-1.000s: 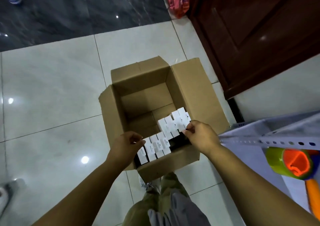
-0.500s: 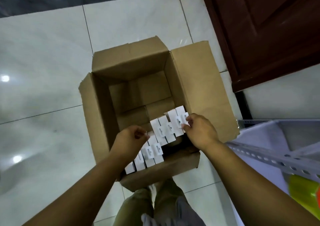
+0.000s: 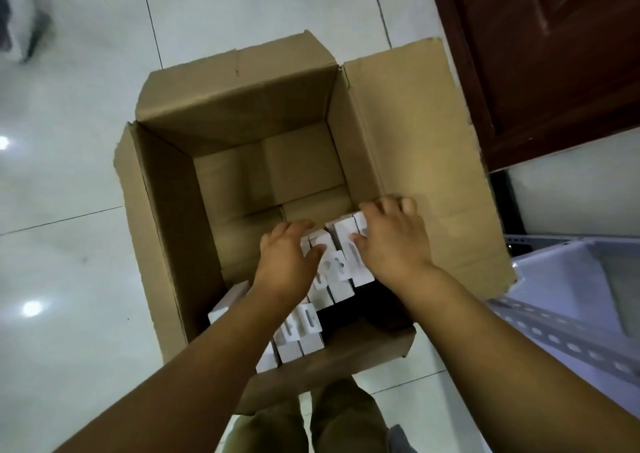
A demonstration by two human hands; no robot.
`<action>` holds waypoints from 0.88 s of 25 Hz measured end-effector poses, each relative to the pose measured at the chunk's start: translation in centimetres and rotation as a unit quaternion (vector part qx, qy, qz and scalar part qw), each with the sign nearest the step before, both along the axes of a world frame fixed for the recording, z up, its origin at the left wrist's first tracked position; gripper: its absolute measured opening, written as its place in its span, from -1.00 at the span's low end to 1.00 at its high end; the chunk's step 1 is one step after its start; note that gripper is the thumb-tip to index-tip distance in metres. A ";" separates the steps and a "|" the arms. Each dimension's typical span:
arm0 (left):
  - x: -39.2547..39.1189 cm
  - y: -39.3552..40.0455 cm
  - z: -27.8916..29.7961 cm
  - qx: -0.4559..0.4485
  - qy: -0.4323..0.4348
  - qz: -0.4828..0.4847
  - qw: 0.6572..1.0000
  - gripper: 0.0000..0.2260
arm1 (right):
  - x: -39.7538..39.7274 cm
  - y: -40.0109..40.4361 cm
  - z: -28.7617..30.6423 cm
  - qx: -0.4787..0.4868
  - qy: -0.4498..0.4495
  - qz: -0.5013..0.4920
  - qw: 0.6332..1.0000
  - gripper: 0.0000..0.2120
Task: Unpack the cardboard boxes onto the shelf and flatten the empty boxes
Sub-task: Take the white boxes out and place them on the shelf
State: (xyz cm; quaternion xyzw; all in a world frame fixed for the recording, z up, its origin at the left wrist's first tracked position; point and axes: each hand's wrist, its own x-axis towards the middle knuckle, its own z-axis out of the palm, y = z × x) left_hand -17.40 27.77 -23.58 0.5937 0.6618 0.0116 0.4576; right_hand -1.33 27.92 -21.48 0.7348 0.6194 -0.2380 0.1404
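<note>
The person stands over the open cardboard box on the tiled floor, both arms reaching down into it. A moment ago each hand sat at an outer end of the row of small white packages; now both have closed in on the far-right part of that row, inside the box against its near wall. The left hand lies on top of the packages, fingers curled over their far edge, thumb against a hang tab. The right hand covers the end by the box's right wall, fingers bent over the top and thumb pressed to a package face. Both look clamped on the same bunch, though nothing has lifted clear yet.

That reads as gathering a handful to carry out. The rest of the box floor, toward its far wall, is bare cardboard, so this box seems mostly unpacked. The grey metal shelf waits just right of the box, beside the dark wooden door. Flattening comes later.
</note>
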 end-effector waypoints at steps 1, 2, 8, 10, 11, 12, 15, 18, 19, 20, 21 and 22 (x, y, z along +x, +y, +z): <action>0.3 0.0 -0.4 0.000 0.002 -0.019 1.000 -0.60 | -0.2 0.0 -0.1 0.001 -0.016 0.010 1.000 -0.55; 0.5 0.0 -0.9 0.003 0.004 -0.042 0.999 -0.60 | -0.5 0.0 -0.4 0.002 -0.028 0.019 0.999 -0.54; 0.2 -0.3 -3.0 -0.005 -0.026 -0.047 0.999 -0.67 | -1.4 0.0 -1.4 -0.008 -0.038 0.013 0.999 -0.52; -0.2 -0.3 -2.9 -0.014 -0.020 -0.039 0.999 -0.67 | -1.7 -0.1 -1.3 -0.007 -0.036 0.012 0.999 -0.52; -0.4 -0.3 -2.9 -0.018 -0.020 -0.033 0.999 -0.67 | -2.1 -0.1 -1.3 -0.011 -0.030 0.012 0.999 -0.52; -0.6 -0.3 -2.7 -0.021 -0.022 -0.026 0.999 -0.67 | -2.5 -0.2 -1.3 -0.018 -0.021 0.011 1.000 -0.51; -1.0 -0.4 -2.3 -0.025 -0.024 -0.010 0.999 -0.67 | -3.4 0.1 -1.4 -0.041 -0.001 -0.009 0.999 -0.52; -1.0 -0.5 -2.2 -0.027 -0.027 -0.003 0.999 -0.67 | -3.5 0.7 -1.6 -0.047 -0.022 -0.021 0.998 -0.52; -1.0 -0.5 -2.3 -0.028 -0.029 -0.002 0.999 -0.67 | -3.5 0.8 -1.7 -0.051 -0.031 -0.017 0.998 -0.51; -0.9 -0.6 -2.3 -0.030 -0.029 0.000 0.999 -0.67 | -3.5 0.9 -1.8 -0.056 -0.041 -0.010 0.998 -0.50; -0.9 -0.6 -2.4 -0.032 -0.029 0.001 0.999 -0.67 | -3.5 1.0 -2.0 -0.063 -0.053 0.000 0.997 -0.49; -0.9 -0.6 -2.4 -0.035 -0.031 0.002 0.999 -0.67 | -3.6 1.1 -2.2 -0.073 -0.064 0.011 0.995 -0.48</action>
